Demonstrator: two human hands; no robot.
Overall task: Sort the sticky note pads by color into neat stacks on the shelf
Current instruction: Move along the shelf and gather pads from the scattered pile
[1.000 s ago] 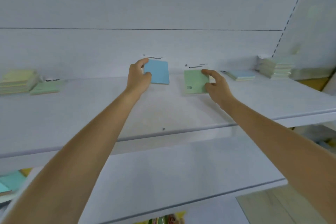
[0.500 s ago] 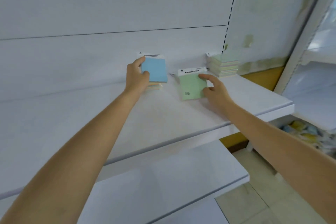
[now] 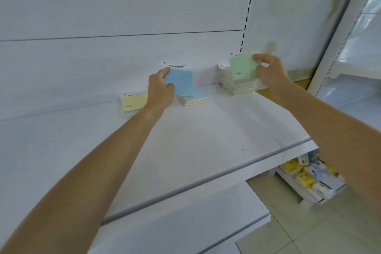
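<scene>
A pale yellow square sticky note pad [image 3: 133, 104] lies flat at the back of the white metal shelf [image 3: 206, 130], left of its middle. The person's left hand [image 3: 160, 90] pinches a light blue square sticky note pad [image 3: 180, 82] between thumb and fingers, raised off the shelf above a blue-topped pad with multicoloured edges [image 3: 195, 97]. At the shelf's right end, the right hand [image 3: 270, 74] grips a tilted mint green square sticky note pad [image 3: 243, 67] with curled fingers over a tall stack of pastel pads [image 3: 239, 86]; contact is unclear.
</scene>
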